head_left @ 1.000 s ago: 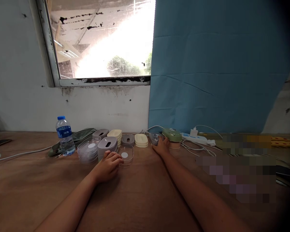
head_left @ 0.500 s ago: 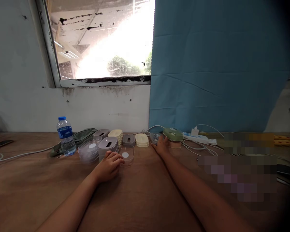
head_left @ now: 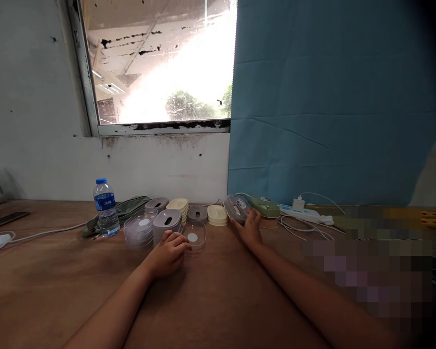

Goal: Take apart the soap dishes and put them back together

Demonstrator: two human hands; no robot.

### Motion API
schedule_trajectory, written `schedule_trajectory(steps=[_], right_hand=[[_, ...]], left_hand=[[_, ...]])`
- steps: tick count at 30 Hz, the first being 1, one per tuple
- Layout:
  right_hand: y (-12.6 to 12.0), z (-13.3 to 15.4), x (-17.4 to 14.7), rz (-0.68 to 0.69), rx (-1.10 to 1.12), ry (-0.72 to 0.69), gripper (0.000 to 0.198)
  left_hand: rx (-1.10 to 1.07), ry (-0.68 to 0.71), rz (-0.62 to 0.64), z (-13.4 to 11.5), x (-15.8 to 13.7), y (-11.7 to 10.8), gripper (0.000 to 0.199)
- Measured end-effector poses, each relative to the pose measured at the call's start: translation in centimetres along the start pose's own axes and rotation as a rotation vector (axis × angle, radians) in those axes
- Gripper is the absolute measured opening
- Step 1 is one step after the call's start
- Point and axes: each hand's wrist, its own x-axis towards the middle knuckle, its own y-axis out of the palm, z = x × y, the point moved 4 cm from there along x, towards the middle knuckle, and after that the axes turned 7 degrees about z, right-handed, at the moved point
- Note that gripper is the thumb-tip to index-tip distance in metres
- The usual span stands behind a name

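My right hand point(head_left: 252, 231) grips the front right edge of a grey lidded box point(head_left: 236, 207) with a sticker on top. The box is tilted, its back raised. Just right of it stands a green-lidded box point(head_left: 265, 206) with an orange-brown base. My left hand point(head_left: 170, 253) rests palm down, fingers loosely bent, their tips at the left edge of a clear plastic tray point(head_left: 198, 235) with a white round sticker. Its thumb is hidden. Behind that hand stand grey slotted boxes point(head_left: 167, 218), and a stack of clear trays point(head_left: 135, 231) lies to the left.
Cream lids point(head_left: 178, 204) are stacked at the back, with more cream lids point(head_left: 217, 213) beside a small grey box point(head_left: 198, 212). A water bottle point(head_left: 106, 208) stands left before a dark green pouch point(head_left: 131, 207). A power strip point(head_left: 301, 213) and cables lie right; a phone point(head_left: 7, 220) lies far left.
My right hand has tilted the grey lidded box up from where it lay low on the table. My left hand stays beside the clear tray. The view has shifted slightly.
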Motion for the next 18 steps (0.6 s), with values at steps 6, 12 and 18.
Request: schedule_trajectory(steps=[6, 12, 18], right_hand=[[-3.3, 2.1, -6.8, 0.134, 0.233, -0.066, 0.053], [-7.3, 5.0, -11.3, 0.747, 0.392, -0.206, 0.059], [-7.9, 6.5, -11.5, 0.840, 0.315, -0.240, 0.056]], left_hand=[[-0.012, -0.005, -0.004, 0.1, -0.1, 0.0, 0.030], [-0.061, -0.018, -0.018, 0.0, -0.1, 0.2, 0.033], [-0.414, -0.031, -0.127, -2.6, 1.0, -0.9, 0.035]])
